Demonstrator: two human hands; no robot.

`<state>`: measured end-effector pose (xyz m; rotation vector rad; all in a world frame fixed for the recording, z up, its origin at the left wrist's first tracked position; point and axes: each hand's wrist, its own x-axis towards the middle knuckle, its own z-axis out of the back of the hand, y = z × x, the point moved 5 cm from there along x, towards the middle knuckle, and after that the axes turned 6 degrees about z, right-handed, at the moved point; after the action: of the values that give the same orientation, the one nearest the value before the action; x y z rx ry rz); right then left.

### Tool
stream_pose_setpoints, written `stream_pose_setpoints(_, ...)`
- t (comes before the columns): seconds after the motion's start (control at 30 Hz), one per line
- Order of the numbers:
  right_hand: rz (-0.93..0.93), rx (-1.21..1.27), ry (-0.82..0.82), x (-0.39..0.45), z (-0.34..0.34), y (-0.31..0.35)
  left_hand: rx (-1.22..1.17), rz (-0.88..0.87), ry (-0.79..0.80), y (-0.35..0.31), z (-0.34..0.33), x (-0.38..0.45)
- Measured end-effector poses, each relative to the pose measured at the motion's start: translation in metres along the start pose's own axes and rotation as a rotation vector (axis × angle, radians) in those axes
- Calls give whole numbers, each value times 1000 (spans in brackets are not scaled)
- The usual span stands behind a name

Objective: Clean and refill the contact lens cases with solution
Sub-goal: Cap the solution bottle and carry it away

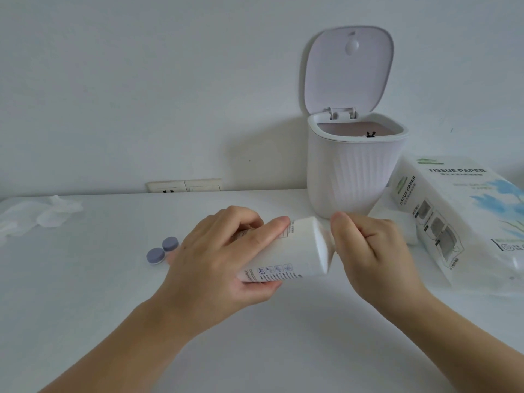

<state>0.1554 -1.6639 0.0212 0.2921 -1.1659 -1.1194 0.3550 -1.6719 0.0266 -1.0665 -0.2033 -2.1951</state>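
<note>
Both our forearms are reaching in from the bottom edge, and between them we are holding the solution bottle (286, 251) on its side just above the table (255, 336). Our left hand (224, 259) is wrapping the bottle's body, fingers curled over the top and thumb underneath. Our right hand (368, 245) is closing around the bottle's neck end, fingers curled tight together; the cap is hidden inside that hand, so we cannot tell whether it is on, off or turning.

Judging progress: the case (162, 250) is lying just left of our left hand, showing two purple caps side by side, both apparently seated on it. Nothing here is showing solution poured, so we are reckoning the refill is not yet done and we are probably working on the bottle's cap. A crumpled tissue (39, 214) is lying at the far left, which may be pointing to wiping already done, though we cannot be sure. Uncapping the case, filling it and closing it are looking like what is left.

We are working on a plain white table against a pale wall, with a socket plate (184, 185) showing just above the table's back edge. A small ribbed bin (354, 177) is standing behind the bottle with its lid flipped up, and a tissue pack (459, 219) is lying to the right.
</note>
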Motion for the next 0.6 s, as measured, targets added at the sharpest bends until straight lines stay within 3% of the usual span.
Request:
stream_pose_setpoints(0.23, -56, 125, -23, -1, -3, -4, 0, -2, -38, 4, -2, 0)
stream_pose_setpoints(0.37, 41, 279, -30, -2, -4, -3, -70, 58, -73, 4, -1, 1)
stream_pose_setpoints(0.47, 126, 318, 49, -2, -4, -10, -220, 228, -61, 9, 0, 1)
stream_pose_setpoints(0.6, 109, 314, 253, -6, -13, -15, -354, 325, -12, 11, -3, 0)
